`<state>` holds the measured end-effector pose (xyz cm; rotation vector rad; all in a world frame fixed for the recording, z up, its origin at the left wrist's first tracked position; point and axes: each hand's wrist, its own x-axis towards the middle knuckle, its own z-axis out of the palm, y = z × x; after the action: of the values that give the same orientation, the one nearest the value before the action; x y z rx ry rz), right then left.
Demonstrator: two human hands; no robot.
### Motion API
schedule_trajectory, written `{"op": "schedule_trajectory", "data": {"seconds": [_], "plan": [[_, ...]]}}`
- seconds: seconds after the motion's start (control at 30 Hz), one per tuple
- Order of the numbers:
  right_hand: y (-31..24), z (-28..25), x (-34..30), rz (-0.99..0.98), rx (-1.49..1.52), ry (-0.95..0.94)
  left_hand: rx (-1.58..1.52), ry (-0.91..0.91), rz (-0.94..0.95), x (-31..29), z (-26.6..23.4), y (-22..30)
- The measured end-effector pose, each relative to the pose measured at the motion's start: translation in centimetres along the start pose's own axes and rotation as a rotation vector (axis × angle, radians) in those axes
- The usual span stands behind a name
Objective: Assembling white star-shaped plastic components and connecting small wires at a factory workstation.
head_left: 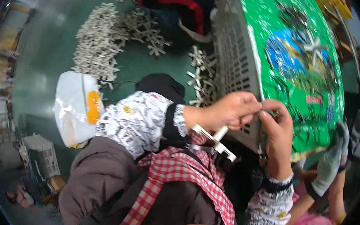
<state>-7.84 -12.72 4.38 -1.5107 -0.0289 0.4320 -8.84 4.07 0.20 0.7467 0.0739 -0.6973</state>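
My left hand point(225, 110) and my right hand point(278, 133) meet fingertip to fingertip in front of me, at the near edge of a crate. Both are closed in a pinch; whatever lies between the fingertips is too small to make out. Below my left palm hangs a white cross-shaped plastic part point(219, 143), one arm of it running up to my curled lower fingers, which appear to grip it. On the green plastic sheet point(269, 134) over the crate lie another white cross-shaped part point(314, 47) and heaps of small dark metal pieces point(293, 16).
Many white cross-shaped parts point(98, 39) lie piled on the green floor, with more beside the grey slatted crate point(238, 48). A white bag with an orange patch point(76, 107) lies left. At right, another person's grey-sleeved arm point(329, 163) shows. A black-and-red item point(177, 1) is at the top.
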Motion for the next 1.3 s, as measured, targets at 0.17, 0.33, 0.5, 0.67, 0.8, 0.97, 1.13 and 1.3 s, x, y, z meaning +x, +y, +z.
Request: {"op": "schedule_trajectory", "data": {"seconds": [0.17, 0.33, 0.5, 0.67, 0.8, 0.97, 1.13, 1.3], "plan": [[-0.5, -0.3, -0.1, 0.019, 0.029, 0.067, -0.149, 0.093, 0.148, 1.3, -1.9, 1.7], [-0.2, -0.2, 0.1, -0.064, -0.031, 0.024, -0.244, 0.264, 0.329, 2.5, -4.5, 6.3], [0.1, 1.3, 0.3, -0.045, 0.056, -0.156, -0.489, 0.112, 0.323, 2.8, -6.2, 7.2], [1.3, 2.1, 0.1, -0.061, 0.093, -0.165, -0.599, 0.041, 0.37, 3.8, -6.8, 6.4], [1.4, 2.3, -0.2, -0.015, 0.058, -0.086, -0.614, 0.032, 0.376, 3.7, -6.0, 6.0], [2.0, 2.4, 0.2, -0.119, 0.122, -0.042, -0.618, 0.046, 0.356, 3.4, -5.0, 6.1], [2.2, 3.1, 0.5, -0.115, 0.072, -0.063, -0.619, 0.115, 0.428, 3.3, -5.1, 6.2], [2.4, 2.7, 1.2, -0.154, 0.037, -0.029, -0.579, 0.086, 0.459, 3.3, -5.0, 6.2]]}}
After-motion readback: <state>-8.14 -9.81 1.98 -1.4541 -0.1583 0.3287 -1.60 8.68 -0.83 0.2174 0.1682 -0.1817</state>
